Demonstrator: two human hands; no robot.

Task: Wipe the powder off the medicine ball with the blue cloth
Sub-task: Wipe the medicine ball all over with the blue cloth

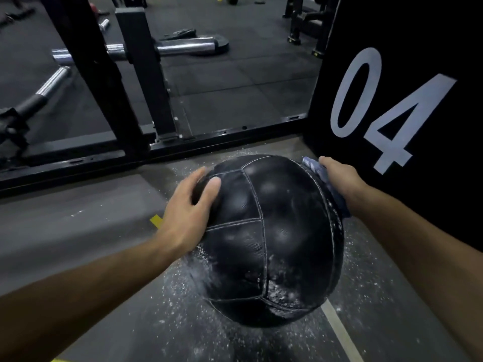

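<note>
Two bare forearms reach in from the bottom edge, one from each side, toward one round black stitched-leather medicine ball [271,239] that fills the middle of the view. It sits low over a grey floor [78,231]; whether it rests on the floor or is held just above it cannot be told. White powder [281,290] clings to the ball's lower panels and lies scattered over the floor all around it.

On the ball's upper left side lies the left hand [188,212], fingers spread wide and pressed flat against the leather, thumb on the top panel. On the ball's upper right side, the right hand [339,178] presses one crumpled blue cloth [332,189] against the leather; its fingers are hidden behind the ball, so how they hold the cloth cannot be told.

Floor markings include one white painted line [339,330] running off at lower right and a short yellow mark [156,220] beside the left wrist. Just right of the ball stands one tall black box printed "04" in white [392,100]. Behind the ball runs the black steel frame of a rack [141,61], with dark rubber floor tiles [235,82] beyond it. At least three chrome bar sleeves [187,47] lie on those tiles.
</note>
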